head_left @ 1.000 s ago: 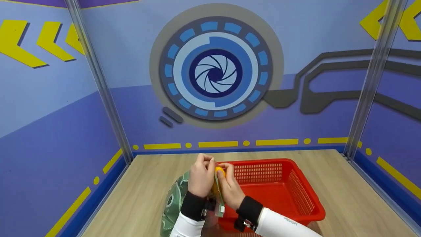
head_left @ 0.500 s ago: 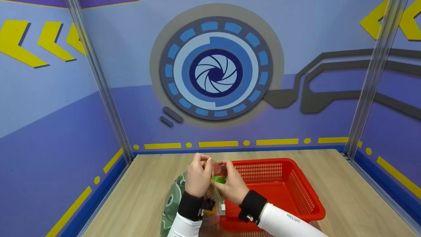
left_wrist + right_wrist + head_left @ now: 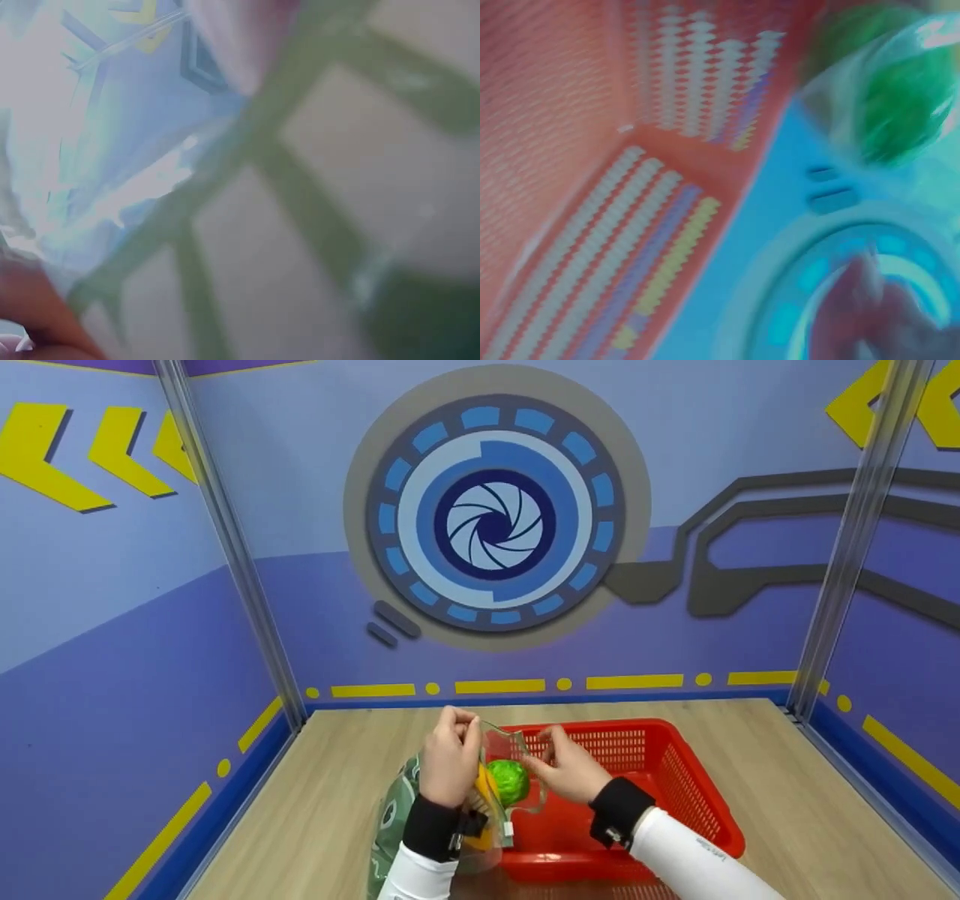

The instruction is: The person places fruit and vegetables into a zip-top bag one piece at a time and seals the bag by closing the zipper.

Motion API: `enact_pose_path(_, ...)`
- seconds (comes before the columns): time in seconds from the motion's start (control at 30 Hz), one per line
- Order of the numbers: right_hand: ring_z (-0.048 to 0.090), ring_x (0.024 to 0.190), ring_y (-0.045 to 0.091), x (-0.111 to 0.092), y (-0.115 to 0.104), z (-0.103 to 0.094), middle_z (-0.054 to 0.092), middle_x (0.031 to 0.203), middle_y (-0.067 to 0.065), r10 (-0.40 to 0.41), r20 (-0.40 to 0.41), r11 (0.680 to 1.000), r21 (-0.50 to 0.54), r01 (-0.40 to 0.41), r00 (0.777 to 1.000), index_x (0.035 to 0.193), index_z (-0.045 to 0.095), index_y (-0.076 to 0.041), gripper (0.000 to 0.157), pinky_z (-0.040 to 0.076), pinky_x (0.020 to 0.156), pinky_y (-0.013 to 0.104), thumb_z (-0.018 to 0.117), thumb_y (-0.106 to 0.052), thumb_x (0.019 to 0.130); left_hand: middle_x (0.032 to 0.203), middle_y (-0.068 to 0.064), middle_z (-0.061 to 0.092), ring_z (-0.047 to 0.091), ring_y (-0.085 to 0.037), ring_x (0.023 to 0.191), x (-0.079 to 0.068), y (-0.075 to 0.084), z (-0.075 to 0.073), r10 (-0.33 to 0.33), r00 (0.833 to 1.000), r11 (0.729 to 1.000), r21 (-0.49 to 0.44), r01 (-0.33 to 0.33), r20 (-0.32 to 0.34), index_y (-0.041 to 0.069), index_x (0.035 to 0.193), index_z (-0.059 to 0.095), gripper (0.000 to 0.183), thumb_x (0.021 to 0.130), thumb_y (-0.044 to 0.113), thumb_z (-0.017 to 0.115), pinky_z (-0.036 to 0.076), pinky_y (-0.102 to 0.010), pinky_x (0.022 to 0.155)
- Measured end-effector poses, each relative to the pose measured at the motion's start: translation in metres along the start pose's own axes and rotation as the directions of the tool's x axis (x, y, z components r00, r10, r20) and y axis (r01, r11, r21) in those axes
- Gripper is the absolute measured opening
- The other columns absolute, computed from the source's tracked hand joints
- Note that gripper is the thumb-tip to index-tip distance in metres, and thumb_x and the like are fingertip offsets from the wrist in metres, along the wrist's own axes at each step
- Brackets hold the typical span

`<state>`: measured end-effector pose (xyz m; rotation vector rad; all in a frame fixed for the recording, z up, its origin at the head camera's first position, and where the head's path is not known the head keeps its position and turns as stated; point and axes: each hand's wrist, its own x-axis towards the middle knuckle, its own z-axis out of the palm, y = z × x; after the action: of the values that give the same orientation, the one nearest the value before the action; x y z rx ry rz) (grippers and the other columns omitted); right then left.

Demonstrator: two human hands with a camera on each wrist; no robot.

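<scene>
My left hand [image 3: 450, 765] pinches the upper rim of a clear zip bag [image 3: 487, 859] with a pale slider; the bag's mouth gapes to the right. Inside the mouth sits a green leafy ball [image 3: 508, 781], like a toy cabbage, and an orange-yellow item [image 3: 486, 791] lies beside it. Clear film crosses the green ball in the right wrist view. My right hand [image 3: 574, 769] is just right of the bag's rim, thumb and fingers parted. Green-and-white printed film [image 3: 270, 157] fills much of the left wrist view, blurred.
A red perforated basket [image 3: 705, 802] stands on the wooden table [image 3: 322, 780], below and right of my hands. Green printed plastic [image 3: 394, 817] with pale lines lies left of my left wrist. Purple-blue panels [image 3: 307, 622] surround the table's back and sides.
My right hand brought a green ball to the bag's mouth, then drew back to the right. The ball now shows in the widened opening. My left hand has barely moved.
</scene>
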<state>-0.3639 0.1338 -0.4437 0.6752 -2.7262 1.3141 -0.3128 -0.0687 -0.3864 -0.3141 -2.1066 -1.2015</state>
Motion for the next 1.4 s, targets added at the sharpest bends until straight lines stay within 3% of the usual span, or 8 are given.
enact_pose_path(0.13,0.062,0.064,0.016,-0.002,0.012,-0.007,0.072,0.082,0.012,0.049,0.288,0.998,-0.047,-0.037,0.956,0.107,0.068,0.0,0.032,0.051,0.061,0.031,0.059,-0.03,0.105,0.06,-0.002,0.055,0.033,0.002,0.048,0.001,-0.002,-0.003,0.007,1.0,1.0,0.007,-0.007,-0.003,0.003,0.099,0.063,0.004,0.101,0.006,0.061,0.03,-0.02,0.049)
enact_pose_path(0.23,0.062,0.059,0.013,0.001,0.014,-0.011,0.074,0.076,0.016,0.011,0.362,1.0,-0.016,-0.006,0.932,0.086,0.074,0.0,0.034,0.051,0.061,0.03,0.055,-0.02,0.106,0.06,-0.002,0.054,0.032,0.002,0.049,0.003,-0.003,-0.007,0.024,1.0,0.999,0.032,-0.024,-0.007,0.003,0.098,0.063,0.005,0.101,0.007,0.061,0.03,-0.02,0.049)
enact_pose_path(0.5,0.058,0.06,0.012,0.022,-0.03,-0.021,0.063,0.064,0.001,-0.088,0.255,0.984,0.172,0.045,0.963,0.076,0.065,-0.003,0.038,0.051,0.066,0.029,0.047,-0.016,0.106,0.07,-0.011,0.067,0.044,-0.005,0.055,0.026,-0.003,-0.042,0.027,0.997,0.998,0.067,-0.022,-0.067,-0.001,0.097,0.063,0.005,0.099,0.003,0.063,0.041,-0.024,0.055)
enact_pose_path(0.77,0.049,0.054,0.008,0.042,-0.088,-0.015,0.065,0.068,-0.005,-0.144,0.232,0.923,0.382,0.046,0.962,0.085,0.065,-0.003,0.037,0.037,0.054,0.022,0.046,-0.022,0.11,0.064,-0.01,0.064,0.042,-0.002,0.041,0.057,-0.015,-0.092,-0.146,0.987,0.989,-0.011,0.145,-0.074,-0.004,0.104,0.065,0.013,0.101,0.008,0.06,0.04,-0.021,0.045)
enact_pose_path(1.0,0.067,0.073,0.012,0.057,-0.113,-0.012,0.066,0.075,-0.002,-0.103,0.196,0.888,0.46,0.001,0.975,0.079,0.058,-0.015,0.036,0.047,0.061,0.024,0.045,-0.025,0.111,0.053,0.007,0.042,0.039,-0.006,0.04,0.071,-0.036,-0.109,-0.36,0.933,0.896,-0.28,0.344,-0.007,-0.001,0.126,0.055,0.025,0.104,0.011,0.056,0.04,-0.021,0.045)
enact_pose_path(1.17,0.071,0.082,0.012,0.058,-0.113,-0.007,0.066,0.079,-0.002,-0.06,0.214,0.866,0.497,-0.056,0.975,0.082,0.057,-0.014,0.033,0.056,0.071,0.026,0.047,-0.026,0.11,0.055,0.005,0.042,0.04,-0.008,0.043,0.063,-0.046,-0.11,-0.384,0.922,0.835,-0.411,0.366,0.041,0.001,0.13,0.048,0.028,0.107,0.014,0.053,0.038,-0.022,0.048)
enact_pose_path(1.33,0.072,0.086,0.015,0.056,-0.112,-0.006,0.067,0.084,0.001,-0.047,0.202,0.856,0.514,-0.065,0.978,0.082,0.052,-0.01,0.033,0.057,0.073,0.027,0.047,-0.025,0.11,0.084,-0.001,0.061,0.06,-0.011,0.072,0.029,-0.043,-0.112,-0.304,0.952,0.811,-0.512,0.283,0.045,0.001,0.142,0.036,0.039,0.111,0.023,0.045,0.051,-0.023,0.065)
enact_pose_path(1.4,0.072,0.086,0.015,0.055,-0.112,-0.005,0.066,0.086,0.002,-0.045,0.196,0.854,0.517,-0.064,0.979,0.081,0.05,-0.01,0.033,0.056,0.072,0.026,0.047,-0.025,0.11,0.099,-0.005,0.063,0.063,-0.013,0.086,0.007,-0.041,-0.11,-0.259,0.966,0.834,-0.504,0.226,0.004,0.0,0.142,0.036,0.045,0.112,0.033,0.04,0.053,-0.023,0.076)
